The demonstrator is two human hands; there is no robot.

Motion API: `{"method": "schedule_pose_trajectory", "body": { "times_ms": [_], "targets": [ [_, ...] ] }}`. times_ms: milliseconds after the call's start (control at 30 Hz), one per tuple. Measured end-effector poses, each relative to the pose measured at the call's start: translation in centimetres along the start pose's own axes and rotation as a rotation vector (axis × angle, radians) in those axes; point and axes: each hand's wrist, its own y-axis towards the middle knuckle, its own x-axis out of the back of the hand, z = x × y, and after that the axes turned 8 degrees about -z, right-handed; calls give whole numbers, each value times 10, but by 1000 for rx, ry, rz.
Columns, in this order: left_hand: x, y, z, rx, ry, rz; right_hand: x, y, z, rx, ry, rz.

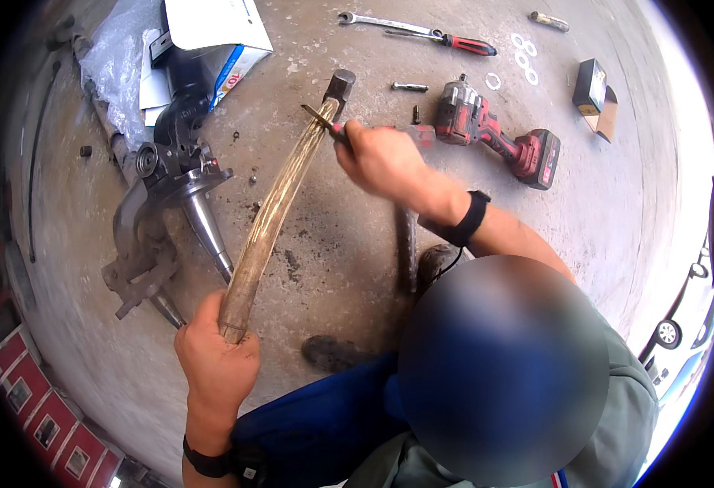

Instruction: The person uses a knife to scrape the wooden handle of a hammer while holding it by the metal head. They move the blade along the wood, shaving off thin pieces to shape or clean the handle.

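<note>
My left hand (217, 358) is closed round the butt end of a hammer's wooden handle (269, 221). The handle slants up and away to a dark metal hammer head (341, 84); its upper stretch is pale and streaked, the lower part browner. My right hand (389, 163) grips a small thin-bladed tool with a red handle (339, 131). Its blade (318, 116) lies across the wood just below the head; I cannot tell whether it is a knife. To the left of the hammer rests a dark metal steering knuckle (158, 191) with a shiny tapered spindle (204, 224).
A red cordless impact wrench (487, 130) lies right of my right hand. Farther off are a combination wrench (389, 25), a red-handled screwdriver (469, 45), white rings (522, 59) and a small black box (590, 85). Clear plastic wrap (121, 61) and a white carton (219, 24) stand far left.
</note>
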Motion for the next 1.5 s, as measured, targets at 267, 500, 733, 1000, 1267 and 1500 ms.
{"method": "schedule_pose_trajectory", "body": {
  "times_ms": [267,500,733,1000,1267,1500],
  "targets": [
    [2,-3,17,164,-202,61,14,-56,82,201,171,242],
    [-1,1,8,214,-271,67,11,-51,80,220,152,254],
    [2,2,14,310,-415,142,1,-1,37,6,15,61],
    [5,-1,26,386,-451,153,15,-59,100,320,278,344],
    [1,0,22,326,-370,149,14,-29,78,234,85,291],
    [3,2,11,276,-338,146,27,-7,72,-39,202,371]
  ]
}}
